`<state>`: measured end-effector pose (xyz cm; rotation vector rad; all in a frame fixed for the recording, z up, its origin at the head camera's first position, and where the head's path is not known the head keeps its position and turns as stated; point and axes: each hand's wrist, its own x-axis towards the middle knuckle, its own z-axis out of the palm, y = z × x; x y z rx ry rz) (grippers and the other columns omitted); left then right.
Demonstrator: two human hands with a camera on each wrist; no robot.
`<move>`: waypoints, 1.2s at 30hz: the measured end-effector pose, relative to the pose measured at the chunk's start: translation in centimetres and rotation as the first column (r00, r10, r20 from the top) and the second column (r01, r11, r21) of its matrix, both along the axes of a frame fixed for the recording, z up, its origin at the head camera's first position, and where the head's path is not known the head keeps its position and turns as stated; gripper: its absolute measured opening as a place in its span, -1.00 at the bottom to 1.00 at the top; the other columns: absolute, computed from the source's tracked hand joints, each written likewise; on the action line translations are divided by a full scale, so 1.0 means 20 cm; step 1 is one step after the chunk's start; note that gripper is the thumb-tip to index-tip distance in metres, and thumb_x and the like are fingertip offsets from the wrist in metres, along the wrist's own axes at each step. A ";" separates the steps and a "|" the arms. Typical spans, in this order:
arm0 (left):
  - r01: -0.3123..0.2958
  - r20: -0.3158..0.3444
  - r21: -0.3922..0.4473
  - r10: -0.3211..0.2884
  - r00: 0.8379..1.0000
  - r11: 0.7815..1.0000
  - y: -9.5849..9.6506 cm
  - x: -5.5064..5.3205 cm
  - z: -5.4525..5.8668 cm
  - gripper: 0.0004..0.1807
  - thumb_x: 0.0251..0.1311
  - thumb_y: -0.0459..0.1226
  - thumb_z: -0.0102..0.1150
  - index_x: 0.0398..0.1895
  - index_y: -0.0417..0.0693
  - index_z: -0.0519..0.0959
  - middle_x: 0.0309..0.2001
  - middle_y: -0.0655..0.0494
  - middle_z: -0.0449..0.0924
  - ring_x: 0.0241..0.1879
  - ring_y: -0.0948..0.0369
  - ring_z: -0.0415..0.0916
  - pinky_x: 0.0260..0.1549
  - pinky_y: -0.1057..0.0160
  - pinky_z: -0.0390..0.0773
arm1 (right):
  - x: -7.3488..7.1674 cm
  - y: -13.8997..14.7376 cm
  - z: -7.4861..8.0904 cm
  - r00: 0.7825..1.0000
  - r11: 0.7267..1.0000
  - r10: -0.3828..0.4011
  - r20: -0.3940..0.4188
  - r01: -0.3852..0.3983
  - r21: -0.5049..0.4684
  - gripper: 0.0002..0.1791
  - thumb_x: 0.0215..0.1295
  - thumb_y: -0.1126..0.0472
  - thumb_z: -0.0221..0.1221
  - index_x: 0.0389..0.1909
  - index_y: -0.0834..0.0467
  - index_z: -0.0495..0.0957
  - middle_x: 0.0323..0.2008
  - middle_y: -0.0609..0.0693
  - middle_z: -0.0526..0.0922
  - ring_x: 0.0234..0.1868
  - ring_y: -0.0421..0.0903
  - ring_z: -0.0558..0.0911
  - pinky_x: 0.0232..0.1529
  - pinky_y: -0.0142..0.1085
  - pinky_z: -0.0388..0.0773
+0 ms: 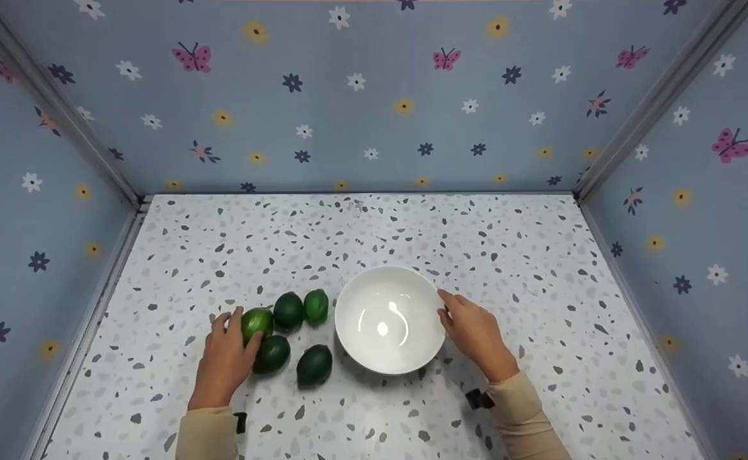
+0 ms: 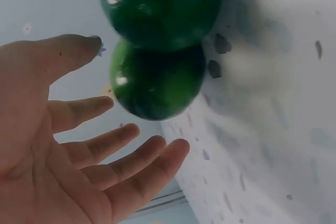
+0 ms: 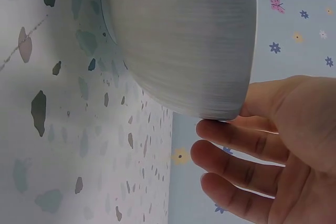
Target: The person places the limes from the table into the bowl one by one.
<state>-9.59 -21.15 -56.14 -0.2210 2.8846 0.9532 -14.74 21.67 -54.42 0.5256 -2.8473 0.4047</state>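
Note:
Several glossy green oval fruits, lime-like in look, lie left of a white bowl (image 1: 389, 319). My left hand (image 1: 225, 361) is at the leftmost, lighter green fruit (image 1: 257, 324), fingers spread on its left side. Its thumb lies near the darker fruit (image 1: 271, 355) just in front; in the left wrist view that hand (image 2: 79, 135) shows an unclosed palm beside two fruits. With thumb and fingertips, my right hand (image 1: 476, 329) pinches the bowl's right rim. In the right wrist view, the thumb tip is hidden behind the bowl wall (image 3: 184, 40).
Two more dark fruits (image 1: 289, 312) (image 1: 314, 366) and a brighter green one (image 1: 316, 306) lie between the left hand and the bowl. The speckled white tabletop (image 1: 361, 236) is bounded by blue flower-patterned panels (image 1: 374, 96) at the back and both sides.

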 end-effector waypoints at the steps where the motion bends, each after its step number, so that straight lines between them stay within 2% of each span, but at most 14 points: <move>1: -0.003 0.001 0.009 0.003 1.000 1.000 0.00 -0.01 -0.01 -0.27 0.47 -0.14 0.04 0.52 -0.34 0.06 0.41 -0.46 0.03 0.31 -0.39 0.14 0.15 -0.39 0.29 | 0.00 0.00 0.00 1.000 1.000 -0.002 0.001 0.002 0.000 -0.58 0.33 0.25 0.29 0.19 0.23 0.56 -0.27 0.10 0.68 -0.47 0.01 0.63 -0.53 -0.10 0.58; 5: -0.010 0.019 0.046 0.009 1.000 0.999 -0.01 -0.03 -0.04 -0.26 0.46 -0.16 0.05 0.49 -0.43 0.06 0.34 -0.51 0.12 0.25 -0.38 0.24 0.18 -0.32 0.30 | 0.00 0.00 -0.01 1.000 1.000 -0.013 0.009 0.013 -0.001 -0.58 0.33 0.25 0.28 0.19 0.21 0.56 -0.26 0.10 0.68 -0.47 0.03 0.63 -0.52 -0.08 0.58; 9: -0.019 0.050 0.072 0.015 0.999 0.997 -0.01 -0.04 -0.06 -0.23 0.45 -0.12 0.07 0.44 -0.54 0.08 0.25 -0.56 0.21 0.18 -0.35 0.32 0.12 -0.29 0.36 | -0.01 0.00 -0.01 1.000 1.000 -0.014 0.011 0.014 -0.008 -0.58 0.33 0.26 0.29 0.19 0.21 0.57 -0.28 0.09 0.68 -0.50 0.00 0.60 -0.55 -0.09 0.56; 13: -0.035 0.058 0.090 0.030 0.998 0.995 -0.02 -0.04 -0.05 -0.23 0.43 -0.12 0.10 0.39 -0.60 0.12 0.18 -0.56 0.27 0.13 -0.31 0.35 0.09 -0.28 0.38 | -0.01 0.00 -0.01 1.000 1.000 -0.012 0.016 0.012 -0.013 -0.58 0.33 0.25 0.29 0.19 0.21 0.57 -0.28 0.08 0.68 -0.49 -0.02 0.60 -0.54 -0.10 0.56; 20: -0.072 0.039 0.095 0.068 0.997 0.993 -0.02 -0.03 -0.01 -0.19 0.43 -0.09 0.11 0.43 -0.56 0.08 0.27 -0.56 0.19 0.21 -0.36 0.29 0.13 -0.30 0.34 | 0.00 0.01 -0.02 0.999 0.999 0.009 -0.031 -0.010 -0.033 -0.60 0.31 0.29 0.30 0.16 0.24 0.58 -0.32 0.08 0.66 -0.52 -0.02 0.58 -0.57 -0.12 0.55; 24: -0.081 -0.020 0.087 0.083 0.996 0.993 0.01 -0.02 0.05 -0.19 0.41 -0.09 0.13 0.43 -0.54 0.11 0.30 -0.54 0.19 0.22 -0.35 0.29 0.13 -0.30 0.35 | 0.00 0.01 -0.02 0.998 0.999 0.024 -0.060 -0.025 -0.027 -0.61 0.30 0.31 0.30 0.14 0.25 0.58 -0.35 0.06 0.64 -0.54 -0.05 0.57 -0.60 -0.15 0.53; 30: -0.039 -0.133 0.111 0.054 0.990 0.993 0.11 -0.02 0.16 -0.20 0.38 -0.08 0.20 0.43 -0.48 0.17 0.34 -0.46 0.21 0.30 -0.30 0.24 0.24 -0.25 0.30 | -0.01 0.01 -0.02 1.000 0.999 0.006 -0.017 -0.006 -0.034 -0.60 0.32 0.28 0.29 0.16 0.23 0.57 -0.33 0.06 0.65 -0.52 -0.04 0.58 -0.57 -0.13 0.54; 33: -0.002 -0.209 0.110 0.025 0.978 0.994 0.18 -0.02 0.20 -0.21 0.33 -0.08 0.28 0.41 -0.45 0.24 0.32 -0.40 0.28 0.29 -0.26 0.29 0.23 -0.21 0.34 | -0.01 0.01 -0.02 1.000 0.999 0.000 -0.003 0.000 -0.041 -0.60 0.33 0.27 0.28 0.17 0.22 0.57 -0.31 0.07 0.65 -0.51 -0.03 0.58 -0.56 -0.11 0.55; 36: 0.044 -0.294 0.103 -0.012 0.956 0.994 0.26 -0.02 0.23 -0.22 0.27 -0.09 0.35 0.37 -0.43 0.31 0.28 -0.35 0.36 0.26 -0.21 0.37 0.20 -0.17 0.41 | -0.01 0.01 -0.02 1.000 0.999 -0.001 0.000 0.001 -0.038 -0.60 0.32 0.27 0.29 0.17 0.22 0.57 -0.30 0.07 0.66 -0.50 -0.02 0.59 -0.55 -0.11 0.56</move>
